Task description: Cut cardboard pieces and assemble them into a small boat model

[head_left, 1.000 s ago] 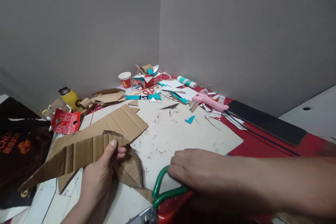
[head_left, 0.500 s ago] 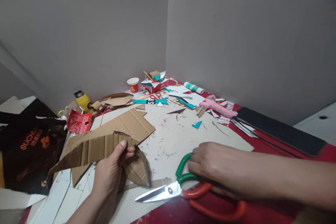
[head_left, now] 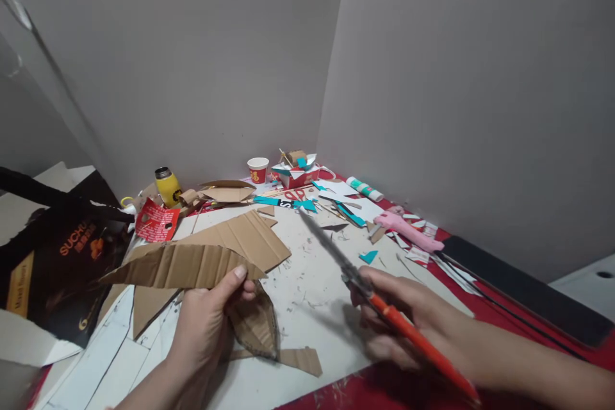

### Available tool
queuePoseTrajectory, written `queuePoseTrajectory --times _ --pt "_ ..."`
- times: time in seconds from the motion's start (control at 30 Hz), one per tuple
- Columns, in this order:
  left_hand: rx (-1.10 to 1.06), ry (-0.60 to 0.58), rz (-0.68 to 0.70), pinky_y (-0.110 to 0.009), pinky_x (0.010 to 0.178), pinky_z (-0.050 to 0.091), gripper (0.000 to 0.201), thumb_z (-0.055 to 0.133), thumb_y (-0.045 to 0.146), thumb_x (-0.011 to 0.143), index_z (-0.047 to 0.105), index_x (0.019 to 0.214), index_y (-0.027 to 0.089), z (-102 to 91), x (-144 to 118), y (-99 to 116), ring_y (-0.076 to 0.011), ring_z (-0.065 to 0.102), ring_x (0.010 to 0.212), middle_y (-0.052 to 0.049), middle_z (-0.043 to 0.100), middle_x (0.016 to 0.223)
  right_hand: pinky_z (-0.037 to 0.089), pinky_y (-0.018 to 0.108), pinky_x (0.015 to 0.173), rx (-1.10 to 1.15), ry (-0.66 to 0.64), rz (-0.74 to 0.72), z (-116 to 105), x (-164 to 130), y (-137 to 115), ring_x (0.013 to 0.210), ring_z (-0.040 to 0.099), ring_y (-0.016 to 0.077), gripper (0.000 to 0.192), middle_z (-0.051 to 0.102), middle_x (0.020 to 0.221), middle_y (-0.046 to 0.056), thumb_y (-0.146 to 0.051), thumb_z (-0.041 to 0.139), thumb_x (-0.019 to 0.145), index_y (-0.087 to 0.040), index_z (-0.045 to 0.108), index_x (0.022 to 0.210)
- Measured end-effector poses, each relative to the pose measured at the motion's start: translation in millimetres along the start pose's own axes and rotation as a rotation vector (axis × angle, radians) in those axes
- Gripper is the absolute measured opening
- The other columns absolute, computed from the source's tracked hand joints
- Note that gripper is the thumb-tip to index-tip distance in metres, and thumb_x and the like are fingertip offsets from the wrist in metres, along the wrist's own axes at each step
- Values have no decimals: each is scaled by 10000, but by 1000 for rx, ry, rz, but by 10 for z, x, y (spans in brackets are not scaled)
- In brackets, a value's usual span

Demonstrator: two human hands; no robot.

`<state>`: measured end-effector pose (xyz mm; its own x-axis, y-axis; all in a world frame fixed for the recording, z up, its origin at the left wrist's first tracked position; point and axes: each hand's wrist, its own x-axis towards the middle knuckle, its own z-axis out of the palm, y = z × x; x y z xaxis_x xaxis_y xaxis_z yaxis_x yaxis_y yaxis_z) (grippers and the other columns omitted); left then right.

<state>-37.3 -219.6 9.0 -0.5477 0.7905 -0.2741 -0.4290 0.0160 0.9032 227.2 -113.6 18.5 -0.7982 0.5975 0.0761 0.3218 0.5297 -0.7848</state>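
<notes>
My left hand [head_left: 204, 327] pinches a long corrugated cardboard strip [head_left: 177, 267] with thumb on top, holding it just above the white work board [head_left: 307, 282]. A curved cardboard piece [head_left: 257, 327] hangs below that hand. My right hand [head_left: 408, 323] grips a pair of scissors [head_left: 358, 282] with an orange-red handle, lifted off the table. The blades are blurred and point up and left toward the back corner. A gap separates the blade tips from the cardboard strip.
A flat cardboard sheet [head_left: 245, 237] lies behind the strip. A yellow bottle [head_left: 168, 187], paper cup [head_left: 258, 170], red scrap box [head_left: 296, 173], glue stick [head_left: 364, 189] and pink glue gun [head_left: 408, 230] crowd the back. A black bag [head_left: 62, 256] sits left, a black bar [head_left: 523, 291] right.
My right hand picked the scissors up off the table and swung the blades from pointing left to pointing up and away. My left hand kept hold of the cardboard strip. The camera turned left.
</notes>
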Motion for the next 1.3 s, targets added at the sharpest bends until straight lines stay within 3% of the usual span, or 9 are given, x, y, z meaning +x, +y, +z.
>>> queuePoseTrajectory --times 0.17,0.27,0.43,0.53,0.77,1.03,1.3 --pt "5 -42 -19 -241 612 550 349 880 412 541 760 627 96 53 -131 142 -161 656 601 -84 725 624 523 471 910 -194 -244 145 13 209 -66 1105 587 395 876 603 1236 180 -442 797 559 -160 527 1343" --pt "51 -39 -19 -254 613 554 367 856 464 550 764 606 112 65 -190 209 -178 660 615 -94 731 645 445 500 1008 -242 -328 144 46 229 38 1222 520 397 863 534 1348 207 -423 732 627 -159 470 1407" --pt "210 -25 65 -249 628 550 366 803 509 590 759 572 146 54 -212 260 -201 672 644 -100 735 657 499 474 944 -139 -278 -31 197 158 370 1117 609 342 741 593 1260 214 -527 580 791 -144 457 1414" --pt "254 -38 70 -245 627 546 369 774 519 623 757 577 154 45 -193 234 -204 677 648 -103 740 672 534 411 891 -134 -255 -77 247 114 426 1018 652 288 630 646 1146 176 -523 513 864 -173 481 1386" --pt "299 -9 42 -264 673 549 386 744 555 648 769 605 172 32 -167 166 -234 703 712 -110 765 734 563 336 732 -185 -239 -92 255 150 283 796 659 217 542 659 918 113 -524 506 863 -169 564 1269" --pt "384 113 55 -277 753 539 472 709 635 653 797 684 172 -23 -158 96 -263 716 822 -124 781 822 546 283 624 -241 -189 28 283 191 12 679 616 184 278 639 791 61 -427 585 792 -199 648 938" --pt "337 206 12 -249 750 535 303 739 446 736 789 638 164 65 -198 152 -241 724 775 -121 776 743 560 309 639 -250 -165 24 290 198 -26 687 629 194 262 646 796 64 -399 594 767 -203 641 934"
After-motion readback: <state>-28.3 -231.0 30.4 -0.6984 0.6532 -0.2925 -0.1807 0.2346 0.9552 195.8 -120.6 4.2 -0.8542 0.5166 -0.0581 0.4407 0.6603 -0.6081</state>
